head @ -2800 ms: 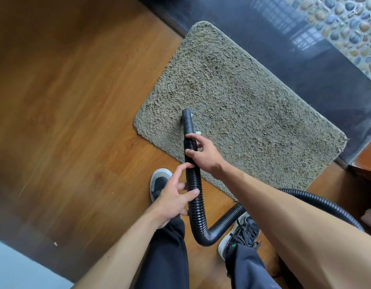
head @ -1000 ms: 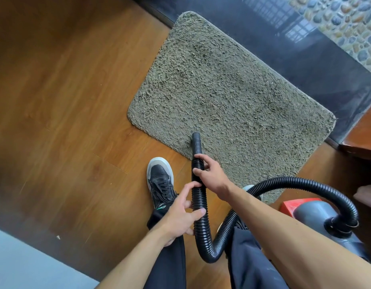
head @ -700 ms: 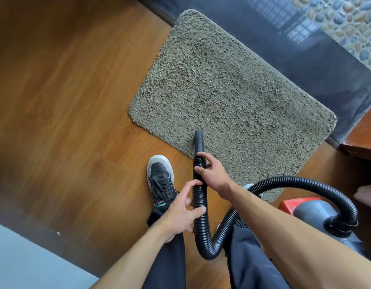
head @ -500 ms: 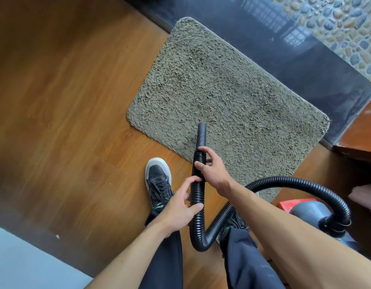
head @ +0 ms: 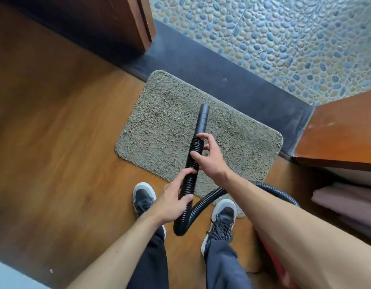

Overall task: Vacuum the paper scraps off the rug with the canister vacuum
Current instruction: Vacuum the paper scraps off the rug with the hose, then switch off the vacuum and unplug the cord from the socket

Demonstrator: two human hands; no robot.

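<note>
Ahead of both hands, the rug (head: 159, 126) lies flat on the floor (head: 66, 142). Right hand (head: 210, 161) curls loosely round the hose (head: 195, 144), just behind the nozzle (head: 203, 119). Left hand (head: 172, 203) grips the hose lower down. The nozzle's long axis points away over mid-rug. No scraps can be made out.

Inside a home, at a doorway onto a pebble-tiled area. Warm wood-plank floor (head: 55, 122) underfoot, a shaggy grey-green rug (head: 159, 122) laid against a dark stone sill (head: 232, 80), pebble-patterned tiling (head: 284, 38) beyond. Wooden door frame (head: 143, 21) at top, wooden cabinet (head: 336, 132) at right with folded fabric (head: 347, 201) beneath, black vacuum hose (head: 191, 163) above the rug.
</note>
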